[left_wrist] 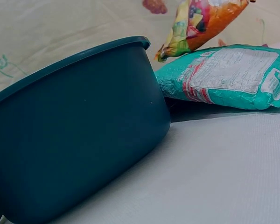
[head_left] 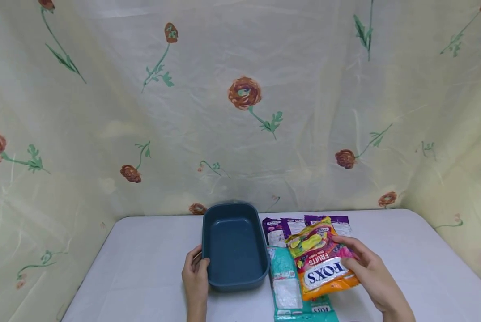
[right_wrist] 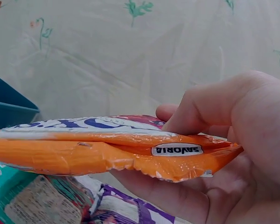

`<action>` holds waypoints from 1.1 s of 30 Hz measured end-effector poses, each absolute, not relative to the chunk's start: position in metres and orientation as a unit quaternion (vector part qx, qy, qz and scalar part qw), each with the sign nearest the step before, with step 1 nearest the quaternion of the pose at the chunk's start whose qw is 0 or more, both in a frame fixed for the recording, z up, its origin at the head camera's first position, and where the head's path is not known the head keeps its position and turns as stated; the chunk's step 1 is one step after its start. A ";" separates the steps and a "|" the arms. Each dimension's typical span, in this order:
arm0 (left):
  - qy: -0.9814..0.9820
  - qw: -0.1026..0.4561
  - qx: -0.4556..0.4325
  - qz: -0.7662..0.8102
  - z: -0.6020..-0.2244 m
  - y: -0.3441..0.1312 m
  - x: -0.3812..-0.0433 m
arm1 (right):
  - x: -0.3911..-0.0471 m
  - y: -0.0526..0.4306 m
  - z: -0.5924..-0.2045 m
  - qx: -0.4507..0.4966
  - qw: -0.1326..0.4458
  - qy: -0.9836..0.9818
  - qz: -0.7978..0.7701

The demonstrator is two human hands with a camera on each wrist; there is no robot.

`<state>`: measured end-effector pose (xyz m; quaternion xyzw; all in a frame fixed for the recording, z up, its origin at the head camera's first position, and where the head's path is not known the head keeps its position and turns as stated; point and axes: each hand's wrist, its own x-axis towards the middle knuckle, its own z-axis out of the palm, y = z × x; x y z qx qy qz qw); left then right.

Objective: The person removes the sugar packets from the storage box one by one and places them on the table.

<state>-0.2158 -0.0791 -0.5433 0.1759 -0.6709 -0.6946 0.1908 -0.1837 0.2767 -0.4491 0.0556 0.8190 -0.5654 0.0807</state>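
Note:
A dark blue rectangular plastic tub [head_left: 234,250] stands on the table with a bare inside. My left hand [head_left: 196,275] grips its left rim, the thumb at the edge. In the left wrist view the tub's outer wall [left_wrist: 79,130] fills much of the picture. My right hand [head_left: 371,270] pinches the right side of an orange, red and yellow bag of Fox's fruit candy [head_left: 321,261], thumb on top. The bag is held tilted above a teal candy bag [head_left: 284,277]. Its orange end seal [right_wrist: 177,151] reads "Savoria" in the right wrist view.
Purple and white candy bags [head_left: 274,230] lie behind the teal one, right of the tub. White cloth covers the table [head_left: 143,268]. A cream curtain with flowers [head_left: 296,147] hangs behind and along the sides.

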 end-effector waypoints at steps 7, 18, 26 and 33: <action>-0.674 0.188 0.181 -0.691 -0.543 -0.078 -0.216 | -0.180 0.287 -0.453 0.045 0.066 0.818 -0.570; -0.675 0.190 0.182 -0.689 -0.543 -0.078 -0.216 | -0.179 0.301 -0.458 0.067 0.090 0.814 -0.570; -0.672 0.193 0.184 -0.690 -0.543 -0.079 -0.216 | -0.177 0.311 -0.463 0.063 0.085 0.811 -0.576; -0.678 0.181 0.184 -0.688 -0.544 -0.079 -0.216 | -0.174 0.323 -0.469 0.088 0.112 0.808 -0.571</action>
